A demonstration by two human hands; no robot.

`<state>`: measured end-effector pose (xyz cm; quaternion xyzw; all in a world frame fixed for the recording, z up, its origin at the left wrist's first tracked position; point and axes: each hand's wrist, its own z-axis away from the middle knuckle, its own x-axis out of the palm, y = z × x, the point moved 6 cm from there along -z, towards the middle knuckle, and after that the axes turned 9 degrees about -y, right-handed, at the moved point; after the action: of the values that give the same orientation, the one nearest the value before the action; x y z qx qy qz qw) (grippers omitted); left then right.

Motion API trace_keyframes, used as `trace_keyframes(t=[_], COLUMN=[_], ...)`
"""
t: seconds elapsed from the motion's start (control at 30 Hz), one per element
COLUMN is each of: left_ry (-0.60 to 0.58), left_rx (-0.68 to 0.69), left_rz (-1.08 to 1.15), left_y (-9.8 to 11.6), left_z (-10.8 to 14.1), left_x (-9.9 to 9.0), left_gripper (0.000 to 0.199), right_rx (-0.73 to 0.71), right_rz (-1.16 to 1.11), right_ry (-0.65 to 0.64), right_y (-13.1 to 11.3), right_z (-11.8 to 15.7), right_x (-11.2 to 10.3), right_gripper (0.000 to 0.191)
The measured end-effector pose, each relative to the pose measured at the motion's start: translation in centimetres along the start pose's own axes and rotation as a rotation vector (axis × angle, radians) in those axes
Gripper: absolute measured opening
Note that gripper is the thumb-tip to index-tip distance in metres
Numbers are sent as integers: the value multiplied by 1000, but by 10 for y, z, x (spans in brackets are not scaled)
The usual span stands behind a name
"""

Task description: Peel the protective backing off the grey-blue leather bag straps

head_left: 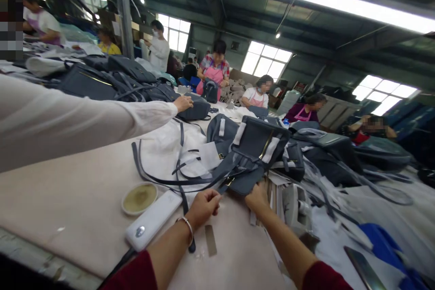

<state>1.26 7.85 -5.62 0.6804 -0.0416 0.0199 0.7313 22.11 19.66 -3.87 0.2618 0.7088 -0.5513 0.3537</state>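
Note:
A dark grey backpack (256, 138) with gold zips and white wrapping on its straps lies on the table in front of me. My right hand (258, 198) has its fingers closed on the lower edge of the bag's flap. Just left of that flap is my left hand (204, 206), wearing a bracelet, fingers curled together in a pinch. What it pinches, if anything, is too small to make out. Beneath the left wrist runs a long dark strap (184, 199). A small grey-brown strip (210, 240) lies on the table close to this hand.
A white power bank (154, 219) and a round dish (139, 198) sit at left. Another person's sleeved arm (136, 118) reaches in, hand on a dark bag (195, 108). Bags and straps pile up on the right, near a phone (363, 267). Several people work behind.

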Motion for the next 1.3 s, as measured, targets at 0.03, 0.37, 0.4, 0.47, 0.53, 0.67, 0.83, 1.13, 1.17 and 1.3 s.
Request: trace_keyframes(t=[0.03, 0.37, 0.4, 0.47, 0.53, 0.67, 0.83, 1.13, 1.17, 1.3], left_ry=[74, 410, 370, 278, 201, 111, -4, -21, -16, 2], left_rx=[98, 155, 125, 85, 58, 26, -36, -315, -309, -222], left_rz=[-170, -1182, -1228, -1298, -1336, -1357, -1421, -1506, -1503, -1454], left_y=[10, 41, 44, 56, 74, 112, 120, 68, 71, 97], left_z=[4, 15, 13, 9, 7, 3, 4, 22, 22, 20], left_x=[-5, -37, -36, -32, -24, -1, 26, 17, 17, 22], left_gripper=[24, 37, 27, 18, 21, 28, 36, 28, 28, 28], right_rx=[8, -276, -298, -307, -290, -263, -276, -309, -308, -304], right_rz=[13, -22, -40, -95, -151, -223, -262, -302, -307, -338], right_ry=[1, 183, 181, 177, 182, 166, 122, 79, 77, 71], right_y=[1, -23, -25, -27, -26, -25, -23, -17, -17, -18], right_z=[13, 146, 150, 152, 150, 146, 151, 180, 182, 184], right_x=[3, 33, 32, 29, 24, 21, 18, 5, 4, 1], right_gripper=[30, 30, 27, 24, 22, 23, 23, 20, 20, 19])
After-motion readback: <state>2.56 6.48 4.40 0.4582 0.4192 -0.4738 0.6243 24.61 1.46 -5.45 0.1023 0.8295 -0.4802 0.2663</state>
